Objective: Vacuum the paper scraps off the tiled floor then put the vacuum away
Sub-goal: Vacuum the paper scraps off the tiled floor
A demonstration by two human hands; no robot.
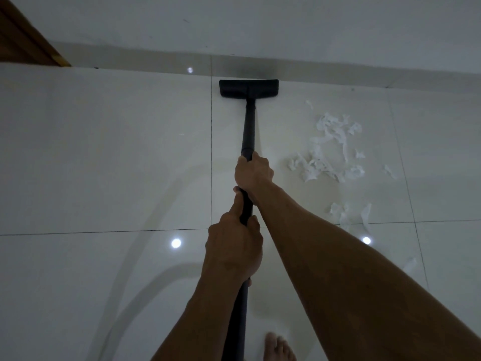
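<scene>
Gripping the wand (pixel 248 131), both hands were wrapped round its black tube, one above the other. The right hand (pixel 253 173) sat farther down the tube toward the head, fingers curled over it from the right, the forearm stretched long and nearly straight from the lower right corner. The left hand (pixel 234 250) clasped the tube nearer the body, its fingers curled round the tube, with the thumb laid straight up along the tube's left side and its forearm rising from the bottom edge.

The wand was a smooth, matte, round tube, narrowing at a collar just above the head (pixel 249 89). The head was a flat, wide, black trapezoid, lying on the floor (pixel 104 152) right against the pale skirting (pixel 338 71) of the wall.

The floor was large glossy off-white tiles with thin dark grout lines, mirroring ceiling lights as bright spots. The scraps (pixel 330 149) lay to the right of the wand, apart from the head: white, thin, crumpled and torn strips in a loose cluster, with a few more strips (pixel 348 214) nearer by. A bare foot (pixel 278 346) showed at the bottom edge, and a brown wooden door edge (pixel 23 37) at the upper left.
</scene>
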